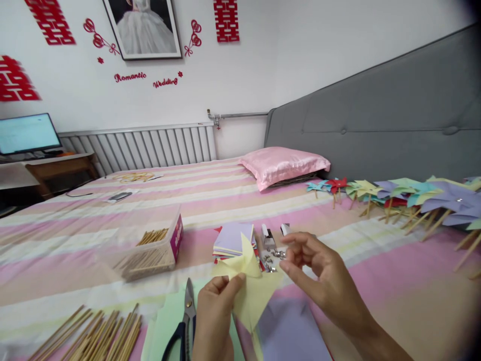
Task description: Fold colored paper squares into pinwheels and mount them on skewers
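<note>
My left hand [221, 306] pinches a pale yellow paper pinwheel [255, 301] between thumb and fingers; some of its corners are folded in to the middle and others lie flat. Just right of it, my right hand [319, 276] hovers with thumb and index finger apart and nothing visible between them. Beyond the hands lie small metal fasteners [268, 260] beside a small open box [267, 236]. A stack of coloured paper squares [235, 238] sits behind the pinwheel. Purple paper [293, 331] lies below it, and dark-handled scissors [188, 311] rest on green paper [160, 321] by my left hand.
Loose wooden sticks [105, 333] lie at the front left, behind them a clear plastic box [150, 258] of more sticks. Several pinwheels on sticks [406, 195] line the right side by the grey headboard [376, 110]. A pink pillow [281, 163] lies at the back.
</note>
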A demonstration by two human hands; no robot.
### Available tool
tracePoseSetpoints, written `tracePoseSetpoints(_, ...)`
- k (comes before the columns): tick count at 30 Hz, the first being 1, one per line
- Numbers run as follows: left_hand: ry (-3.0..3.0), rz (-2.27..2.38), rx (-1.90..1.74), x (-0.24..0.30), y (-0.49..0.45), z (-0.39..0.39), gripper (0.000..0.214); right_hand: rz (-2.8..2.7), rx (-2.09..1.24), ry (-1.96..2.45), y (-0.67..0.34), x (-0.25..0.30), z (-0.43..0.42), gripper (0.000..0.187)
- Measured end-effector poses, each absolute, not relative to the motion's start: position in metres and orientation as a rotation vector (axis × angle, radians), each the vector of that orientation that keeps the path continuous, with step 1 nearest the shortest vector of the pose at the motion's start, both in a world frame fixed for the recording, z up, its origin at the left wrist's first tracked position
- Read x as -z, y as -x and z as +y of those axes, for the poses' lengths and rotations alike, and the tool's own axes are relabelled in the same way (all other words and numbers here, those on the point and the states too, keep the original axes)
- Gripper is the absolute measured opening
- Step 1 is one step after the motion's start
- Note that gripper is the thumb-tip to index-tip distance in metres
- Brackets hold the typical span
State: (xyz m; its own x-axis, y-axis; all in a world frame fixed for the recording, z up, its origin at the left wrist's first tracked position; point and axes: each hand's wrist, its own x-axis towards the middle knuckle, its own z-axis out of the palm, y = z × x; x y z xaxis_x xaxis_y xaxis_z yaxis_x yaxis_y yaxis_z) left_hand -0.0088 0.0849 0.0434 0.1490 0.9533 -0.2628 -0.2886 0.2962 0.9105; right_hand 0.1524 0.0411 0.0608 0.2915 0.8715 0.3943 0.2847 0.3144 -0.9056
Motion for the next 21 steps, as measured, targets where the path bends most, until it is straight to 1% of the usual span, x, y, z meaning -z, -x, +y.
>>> tracePoseSetpoints(2,-0.753,1.005,-1.082,-0.045,0.01,0.086,0.012,-1.382,-0.636,1.242,-0.15,-0.063,0.037,0.01)
tracePoseSetpoints(3,-0.72,0.99,-1.096,-0.046,0.009,0.087,0.011,-1.476,-0.693,1.25,-0.149,-0.063,0.035,0.01)
tracePoseSetpoints(6,-0.641,0.935,-1.125,-0.049,0.007,0.088,0.006,-1.71,-0.816,1.257,-0.144,-0.062,0.033,0.022)
tracePoseSetpoints(8,-0.621,0.896,-1.115,-0.05,0.007,0.088,0.001,-1.744,-0.839,1.241,-0.141,-0.058,0.035,0.03)
tracePoseSetpoints(10,-0.602,0.874,-1.096,-0.05,0.006,0.087,0.005,-1.719,-0.83,1.214,-0.139,-0.053,0.039,0.032)
tracePoseSetpoints(13,-0.552,0.855,-1.069,-0.052,0.007,0.084,0.007,-1.668,-0.784,1.192,-0.137,-0.047,0.044,0.025)
tracePoseSetpoints(18,-0.498,0.838,-1.084,-0.057,0.003,0.081,0.01,-1.6,-0.745,1.175,-0.134,-0.045,0.046,0.008)
tracePoseSetpoints(21,-0.484,0.829,-1.111,-0.06,-0.001,0.08,0.009,-1.521,-0.816,1.169,-0.131,-0.045,0.046,0.005)
